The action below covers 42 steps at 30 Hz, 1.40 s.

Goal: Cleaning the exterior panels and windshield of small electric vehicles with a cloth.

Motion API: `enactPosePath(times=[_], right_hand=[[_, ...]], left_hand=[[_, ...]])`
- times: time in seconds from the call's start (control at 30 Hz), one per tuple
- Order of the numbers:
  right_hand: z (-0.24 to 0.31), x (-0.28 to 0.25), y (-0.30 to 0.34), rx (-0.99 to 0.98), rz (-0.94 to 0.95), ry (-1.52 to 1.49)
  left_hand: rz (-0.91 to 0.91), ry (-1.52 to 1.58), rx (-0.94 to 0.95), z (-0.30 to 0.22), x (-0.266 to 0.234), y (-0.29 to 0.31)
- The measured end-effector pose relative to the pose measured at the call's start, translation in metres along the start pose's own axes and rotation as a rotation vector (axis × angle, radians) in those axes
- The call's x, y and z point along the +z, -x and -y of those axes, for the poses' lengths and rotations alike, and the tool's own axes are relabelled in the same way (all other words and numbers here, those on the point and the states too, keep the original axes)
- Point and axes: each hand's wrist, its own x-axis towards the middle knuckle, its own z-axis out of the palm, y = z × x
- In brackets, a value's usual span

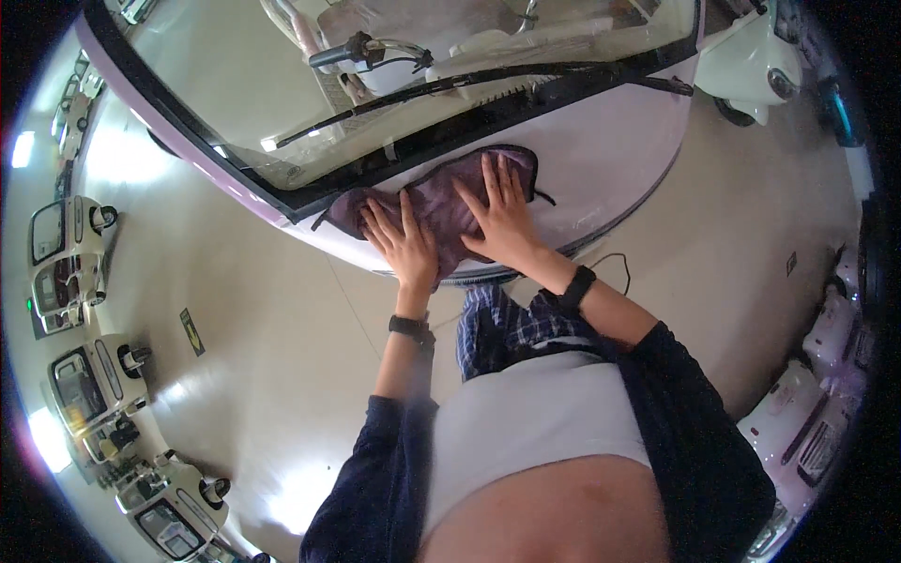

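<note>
A purple cloth [434, 208] with dark edging lies spread and slightly rumpled on the pale lilac front panel [601, 155] of a small vehicle, just below its windshield. My left hand [404, 246] rests on the cloth's left part with the fingers spread. On its right part lies my right hand [505, 218], flat, fingers stretched out toward the windshield. Neither hand grips the cloth. Near the cloth's right edge a short dark loop sticks out. Parts of the panel under the cloth are hidden.
A black wiper [450, 86] runs across the windshield, and a handlebar grip [343, 53] shows behind the glass. Several small vehicles [80, 385] stand along the left. More pale vehicles [788, 422] line the right, and a white scooter [755, 70] stands at the far right.
</note>
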Motion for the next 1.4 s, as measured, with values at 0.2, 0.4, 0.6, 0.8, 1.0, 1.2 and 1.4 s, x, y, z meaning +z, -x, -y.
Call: enactPosePath(times=[0.2,0.4,0.6,0.8,1.0,1.2,1.4], right_hand=[[-0.038,0.002,-0.005,-0.072,-0.034,-0.005],[-0.083,-0.023,-0.025,-0.232,-0.061,-0.029],[-0.163,-0.051,0.019,-0.096,0.007,0.003],[-0.232,-0.048,0.079,0.017,-0.113,-0.008],[-0.210,-0.038,0.066,0.113,-0.180,-0.002],[-0.146,-0.035,-0.001,0.042,-0.232,0.009],[-0.043,-0.001,-0.044,-0.181,-0.092,0.006]], left_hand=[[-0.017,0.076,0.010,-0.017,0.009,-0.025],[-0.192,-0.095,-0.097,-0.069,0.027,-0.064],[0.119,-0.020,0.221,-0.151,0.047,-0.064],[0.204,0.124,0.404,-0.218,0.062,-0.074],[0.123,0.104,0.457,-0.189,0.063,-0.083],[0.095,0.052,0.288,-0.124,0.038,-0.090],[-0.044,-0.064,0.065,-0.012,-0.003,-0.070]])
